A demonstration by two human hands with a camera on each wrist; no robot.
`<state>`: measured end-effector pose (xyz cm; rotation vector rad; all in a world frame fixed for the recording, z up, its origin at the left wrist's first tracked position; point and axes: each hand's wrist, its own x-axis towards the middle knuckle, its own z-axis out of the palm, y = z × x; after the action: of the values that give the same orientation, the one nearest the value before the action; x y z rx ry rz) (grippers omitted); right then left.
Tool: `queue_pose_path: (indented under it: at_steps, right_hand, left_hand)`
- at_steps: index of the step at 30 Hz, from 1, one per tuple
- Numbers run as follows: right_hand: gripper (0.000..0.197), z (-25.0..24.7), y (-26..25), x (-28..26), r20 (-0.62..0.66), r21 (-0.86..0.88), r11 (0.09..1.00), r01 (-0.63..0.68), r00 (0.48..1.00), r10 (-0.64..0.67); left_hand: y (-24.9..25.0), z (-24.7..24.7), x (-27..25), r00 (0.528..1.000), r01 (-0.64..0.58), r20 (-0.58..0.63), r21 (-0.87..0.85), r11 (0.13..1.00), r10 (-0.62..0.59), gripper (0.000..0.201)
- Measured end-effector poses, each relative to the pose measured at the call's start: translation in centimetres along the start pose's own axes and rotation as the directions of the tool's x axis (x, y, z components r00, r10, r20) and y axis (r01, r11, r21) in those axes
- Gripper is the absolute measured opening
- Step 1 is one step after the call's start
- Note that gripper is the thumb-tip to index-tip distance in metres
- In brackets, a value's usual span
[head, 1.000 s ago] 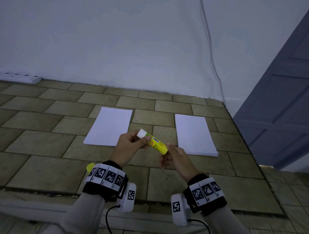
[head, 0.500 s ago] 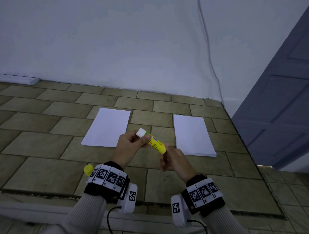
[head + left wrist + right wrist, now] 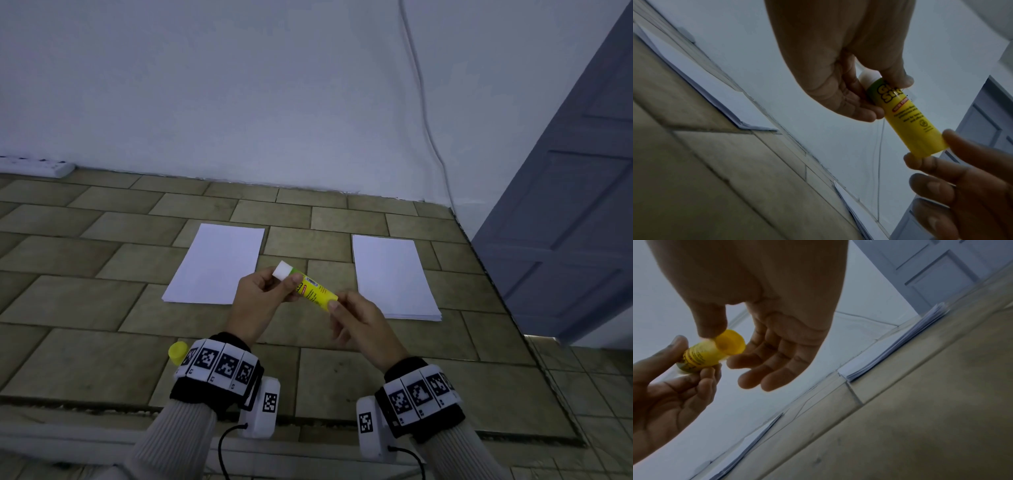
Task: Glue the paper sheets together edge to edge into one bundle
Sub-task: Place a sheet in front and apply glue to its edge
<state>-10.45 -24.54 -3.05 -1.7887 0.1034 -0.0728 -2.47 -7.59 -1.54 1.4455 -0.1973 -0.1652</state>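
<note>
- A yellow cap (image 3: pixel 178 352) lay on the floor (image 3: pixel 85 359) by my left wrist.
- A left sheet (image 3: pixel 219 263) lay flat.
- My left hand (image 3: pixel 260 298) pinched the glue stick (image 3: pixel 313 290) near its white tip.
- My right hand (image 3: pixel 363 322) pinched its base with thumb and forefinger, the other fingers loose.
- A right stack (image 3: pixel 394 277) lay well apart from the sheet.

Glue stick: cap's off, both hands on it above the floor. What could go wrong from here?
1. The glue stick is held only by fingertips: the left hand near the exposed white tip, the right hand at the base. A slip could drop it on the tiles.
2. The left fingers sit right at the tip and may pick up glue.
3. The yellow cap lies loose beside the left wrist and could get knocked away.
</note>
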Motion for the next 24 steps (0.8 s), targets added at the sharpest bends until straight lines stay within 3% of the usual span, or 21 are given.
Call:
queue_pose_path:
  at_steps: [4,6,9,11,15,19,22,24]
  right_hand:
    - [0.043,0.07,-0.23,-0.11,0.016,0.070,0.988,-0.138,0.990,0.138]
    - [0.039,0.17,-0.34,-0.23,0.011,0.075,0.988,-0.133,0.991,0.132]
    - [0.012,0.13,-0.17,-0.33,-0.025,0.053,0.998,-0.021,0.999,0.022]
    - [0.018,-0.05,0.01,-0.25,-0.038,0.014,0.999,0.034,0.999,-0.034]
    - [0.007,-0.41,-0.25,-0.32,-0.013,0.016,0.999,0.036,0.999,-0.036]
    - [0.045,-0.15,-0.61,-0.48,0.027,0.088,0.989,-0.119,0.993,0.117]
    - [0.046,-0.04,-0.72,-0.52,0.025,0.081,0.988,-0.129,0.992,0.127]
    - [0.029,-0.17,-0.57,-0.49,0.017,0.037,0.998,-0.057,0.998,0.056]
  left_hand:
    - [-0.12,0.34,-0.08,0.999,0.000,0.033,0.010,1.000,0.000,0.010]
    - [-0.10,0.37,-0.11,1.000,-0.001,0.024,0.008,1.000,0.001,0.015]
    - [-0.07,0.35,-0.13,1.000,-0.002,0.009,0.008,1.000,0.002,0.027]
    - [-0.06,0.29,-0.17,1.000,-0.001,0.005,0.002,1.000,0.001,0.029]
    - [-0.04,0.28,-0.23,1.000,0.006,0.023,0.015,1.000,-0.006,0.014]
    - [0.05,0.50,-0.40,0.998,0.017,0.061,0.014,1.000,-0.018,0.014]
    - [0.08,0.59,-0.55,0.999,0.007,0.045,0.009,1.000,-0.008,0.007]
    - [0.09,0.42,-0.57,1.000,0.005,0.019,0.011,1.000,-0.006,0.004]
